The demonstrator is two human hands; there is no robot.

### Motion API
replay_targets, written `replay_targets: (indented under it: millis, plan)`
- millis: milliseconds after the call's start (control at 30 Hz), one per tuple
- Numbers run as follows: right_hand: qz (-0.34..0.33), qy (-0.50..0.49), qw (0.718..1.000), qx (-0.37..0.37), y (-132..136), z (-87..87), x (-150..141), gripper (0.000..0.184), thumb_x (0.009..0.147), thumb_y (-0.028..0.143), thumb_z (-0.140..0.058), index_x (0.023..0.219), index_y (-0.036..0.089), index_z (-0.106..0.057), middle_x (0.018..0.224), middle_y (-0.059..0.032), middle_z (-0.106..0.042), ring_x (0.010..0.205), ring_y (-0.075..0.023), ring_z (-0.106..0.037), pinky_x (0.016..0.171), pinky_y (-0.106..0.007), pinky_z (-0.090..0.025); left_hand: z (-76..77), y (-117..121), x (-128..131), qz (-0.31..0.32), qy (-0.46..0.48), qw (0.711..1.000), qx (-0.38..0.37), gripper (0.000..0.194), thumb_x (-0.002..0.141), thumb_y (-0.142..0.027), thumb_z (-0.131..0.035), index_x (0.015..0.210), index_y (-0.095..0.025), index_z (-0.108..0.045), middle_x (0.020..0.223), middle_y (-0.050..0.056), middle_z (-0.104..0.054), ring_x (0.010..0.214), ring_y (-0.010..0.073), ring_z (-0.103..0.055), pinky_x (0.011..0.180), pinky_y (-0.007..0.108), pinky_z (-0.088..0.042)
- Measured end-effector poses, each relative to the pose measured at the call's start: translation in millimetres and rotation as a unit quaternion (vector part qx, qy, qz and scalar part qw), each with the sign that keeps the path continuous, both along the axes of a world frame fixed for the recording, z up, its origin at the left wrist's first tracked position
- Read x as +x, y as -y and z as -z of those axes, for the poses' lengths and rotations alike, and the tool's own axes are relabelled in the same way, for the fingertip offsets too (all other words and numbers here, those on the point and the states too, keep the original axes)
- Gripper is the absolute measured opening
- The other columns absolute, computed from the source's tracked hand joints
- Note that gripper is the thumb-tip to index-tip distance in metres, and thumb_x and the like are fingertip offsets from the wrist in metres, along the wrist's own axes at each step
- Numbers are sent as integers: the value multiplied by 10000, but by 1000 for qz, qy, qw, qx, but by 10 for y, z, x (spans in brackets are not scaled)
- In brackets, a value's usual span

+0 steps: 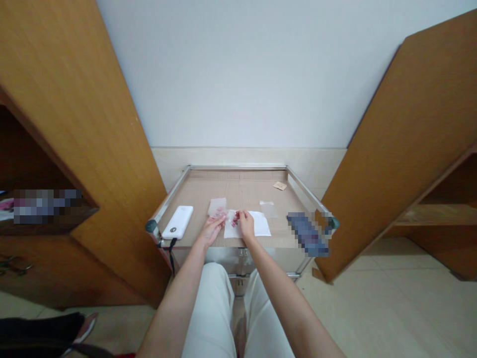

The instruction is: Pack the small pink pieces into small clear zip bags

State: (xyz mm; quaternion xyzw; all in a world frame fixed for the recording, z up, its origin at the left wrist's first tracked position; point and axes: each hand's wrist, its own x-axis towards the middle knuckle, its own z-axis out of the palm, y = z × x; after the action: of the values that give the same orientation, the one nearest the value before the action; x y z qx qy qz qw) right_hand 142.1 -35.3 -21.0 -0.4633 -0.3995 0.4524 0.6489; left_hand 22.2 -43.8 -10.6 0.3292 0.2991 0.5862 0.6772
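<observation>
Two grips over white paper (259, 224) on bench (238, 181): left grip (212, 229), right grip (245, 223) both curled at pink scrap (235, 217), hold too small to tell.

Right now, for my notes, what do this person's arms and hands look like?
The left arm and right arm are bare, no sleeves or watch showing. The left hand and right hand wear no gloves. Cream trousers show below.
</observation>
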Motion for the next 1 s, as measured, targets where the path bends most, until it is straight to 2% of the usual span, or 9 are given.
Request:
replay_targets:
  millis: [300, 567, 700, 833, 1000]
  plan:
    - [15, 45, 999, 3, -24, 42, 5, 205, 693, 286, -411, 553, 175, -512, 478, 28, -522, 459, -99, -479, 470, -209, -368, 25, -23, -9, -1, 2, 1000, 1, 321, 542, -98, -663, 852, -134, -586, 752, 6, -605, 593, 54, -509, 506, 167, -349]
    - [15, -5, 1000, -12, 3, -4, 8, 194, 688, 291, -405, 576, 171, -510, 498, 28, -516, 459, -99, -478, 462, -209, -375, 60, -36, -22, 8, -5, 1000, 8, 372, 553, -100, -658, 914, -151, -580, 772, 9, -610, 614, 57, -520, 528, 167, -358]
    - [17, 9, 1000, 6, 41, -45, 23, 213, 680, 294, -433, 518, 170, -496, 439, 39, -474, 426, -89, -429, 448, -205, -341, 46, -19, -19, 6, -17, 1000, 1, 414, 550, -101, -663, 949, -153, -567, 755, 11, -617, 630, 67, -531, 551, 172, -368]
    - [-12, 42, 998, 41, 74, -65, 31, 221, 669, 289, -475, 482, 171, -475, 432, 44, -461, 437, -86, -421, 473, -210, -332, 37, -11, -16, -4, -27, 1000, 2, 465, 543, -83, -662, 982, -183, -544, 819, 14, -623, 711, 93, -558, 564, 175, -376]
    - [-42, 35, 996, 76, 90, -70, 26, 137, 654, 283, -523, 571, 179, -490, 444, 60, -461, 436, -86, -433, 486, -211, -343, 45, -6, -22, 13, -42, 999, 7, 479, 561, -77, -647, 1010, -194, -525, 871, 32, -624, 798, 121, -571, 622, 192, -406]
